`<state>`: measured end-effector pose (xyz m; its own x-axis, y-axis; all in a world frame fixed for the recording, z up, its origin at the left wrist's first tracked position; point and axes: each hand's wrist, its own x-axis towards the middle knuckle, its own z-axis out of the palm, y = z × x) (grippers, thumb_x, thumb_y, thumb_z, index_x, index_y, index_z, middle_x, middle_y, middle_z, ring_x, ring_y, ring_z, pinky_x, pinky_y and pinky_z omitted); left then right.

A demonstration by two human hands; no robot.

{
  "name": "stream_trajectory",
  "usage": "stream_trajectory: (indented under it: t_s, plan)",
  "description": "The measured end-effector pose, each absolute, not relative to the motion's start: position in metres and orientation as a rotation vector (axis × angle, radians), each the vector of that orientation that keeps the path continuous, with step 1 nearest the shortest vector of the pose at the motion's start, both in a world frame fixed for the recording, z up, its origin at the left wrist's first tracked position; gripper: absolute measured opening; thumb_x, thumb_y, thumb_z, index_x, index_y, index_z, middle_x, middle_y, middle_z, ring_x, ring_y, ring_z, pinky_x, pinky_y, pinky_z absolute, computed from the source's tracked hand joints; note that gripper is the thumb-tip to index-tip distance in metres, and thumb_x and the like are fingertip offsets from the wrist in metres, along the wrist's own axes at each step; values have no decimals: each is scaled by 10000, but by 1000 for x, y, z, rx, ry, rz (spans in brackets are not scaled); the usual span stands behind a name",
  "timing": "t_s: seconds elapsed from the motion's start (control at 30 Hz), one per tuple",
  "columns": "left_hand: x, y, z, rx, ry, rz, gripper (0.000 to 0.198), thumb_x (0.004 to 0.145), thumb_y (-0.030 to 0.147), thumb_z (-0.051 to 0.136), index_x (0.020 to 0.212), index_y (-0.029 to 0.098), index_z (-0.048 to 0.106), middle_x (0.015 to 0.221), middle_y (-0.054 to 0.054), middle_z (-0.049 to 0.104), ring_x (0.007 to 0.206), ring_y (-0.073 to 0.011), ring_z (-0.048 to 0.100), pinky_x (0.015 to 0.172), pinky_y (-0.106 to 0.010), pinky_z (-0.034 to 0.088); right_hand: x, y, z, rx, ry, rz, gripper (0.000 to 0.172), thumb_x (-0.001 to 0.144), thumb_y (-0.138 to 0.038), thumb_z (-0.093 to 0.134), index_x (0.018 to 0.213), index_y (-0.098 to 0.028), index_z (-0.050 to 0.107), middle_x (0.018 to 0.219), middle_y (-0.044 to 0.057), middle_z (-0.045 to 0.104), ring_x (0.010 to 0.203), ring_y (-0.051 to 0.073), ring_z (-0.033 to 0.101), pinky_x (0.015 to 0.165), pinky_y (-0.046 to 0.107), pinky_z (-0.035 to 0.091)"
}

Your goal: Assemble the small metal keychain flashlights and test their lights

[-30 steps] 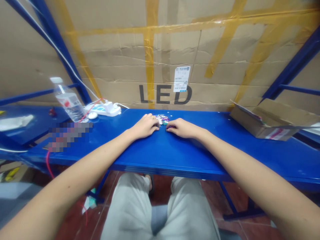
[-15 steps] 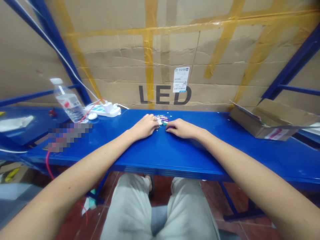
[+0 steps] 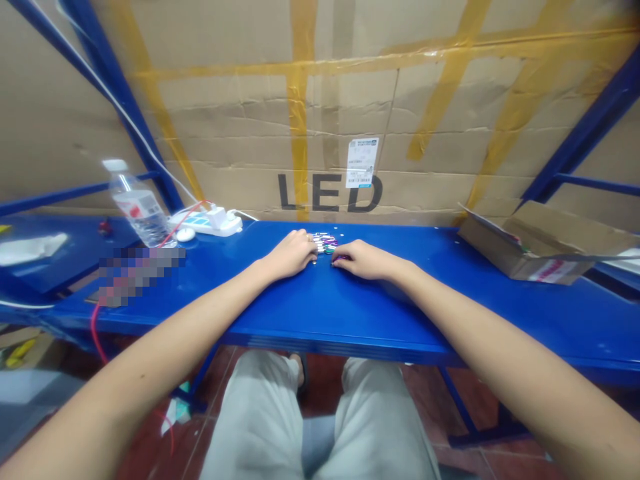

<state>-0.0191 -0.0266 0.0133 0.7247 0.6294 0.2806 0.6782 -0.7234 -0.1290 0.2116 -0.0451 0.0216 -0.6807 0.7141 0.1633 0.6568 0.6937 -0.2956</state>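
Observation:
On the blue table point(image 3: 310, 313), a small cluster of thin shiny pieces point(image 3: 325, 243) lies between my hands, silver on the left with purple and green on the right. Their exact kind is too small to make out. My left hand point(image 3: 295, 253), with a ring on one finger, is curled over the cluster's left end. At the right end, my right hand point(image 3: 357, 259) has its fingers bent and pinched on the purple part. Both sets of fingertips are partly hidden, and both wrists rest near the tabletop.
A water bottle point(image 3: 140, 207) and a white power strip point(image 3: 215, 221) with cables stand at the left, near a blurred-out flat object point(image 3: 140, 277). An open cardboard box point(image 3: 530, 250) sits at the right. Behind the table rises a large taped carton point(image 3: 240, 147) marked LED.
The view has tilted very slightly. Both hands keep nearly the same place at the shiny cluster, with only tiny finger shifts.

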Motion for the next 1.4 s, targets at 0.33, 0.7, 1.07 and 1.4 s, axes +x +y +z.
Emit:
stream_trajectory:
  t_s: [0.33, 0.7, 1.07, 1.4]
  plan:
    - [-31, -23, 16, -2898, -1092, -393, 240, 935, 199, 508, 906, 207, 745, 936, -77, 697, 949, -247, 505, 868, -380, 372, 213, -45, 21, -1076, -2639, 330, 213, 950, -307, 543, 950, -203, 728, 934, 61, 742, 798, 186, 634, 711, 276, 439]
    - [-40, -32, 24, -2869, -1164, -406, 212, 872, 148, 593, 944, 240, 769, 946, -43, 747, 970, -253, 538, 876, -395, 351, 213, -43, 20, -1152, -2564, 393, 158, 933, -264, 565, 969, -186, 699, 959, 80, 730, 839, 196, 644, 748, 277, 455]
    - [-26, -36, 18, -2897, -1168, -750, 115, 898, 241, 612, 904, 225, 726, 930, -29, 739, 936, -230, 578, 905, -409, 394, 212, -41, 18, -1173, -2197, 933, 75, 867, -117, 548, 900, -183, 565, 752, 28, 691, 613, 138, 619, 578, 245, 476]
    - [-13, -50, 14, -2966, -992, -1052, 185, 846, 287, 679, 976, 198, 583, 930, -29, 666, 865, -185, 621, 778, -310, 483, 200, -47, 16, -778, -1643, 1534, 310, 805, -358, 773, 876, -176, 532, 678, 29, 696, 602, 148, 666, 602, 278, 549]
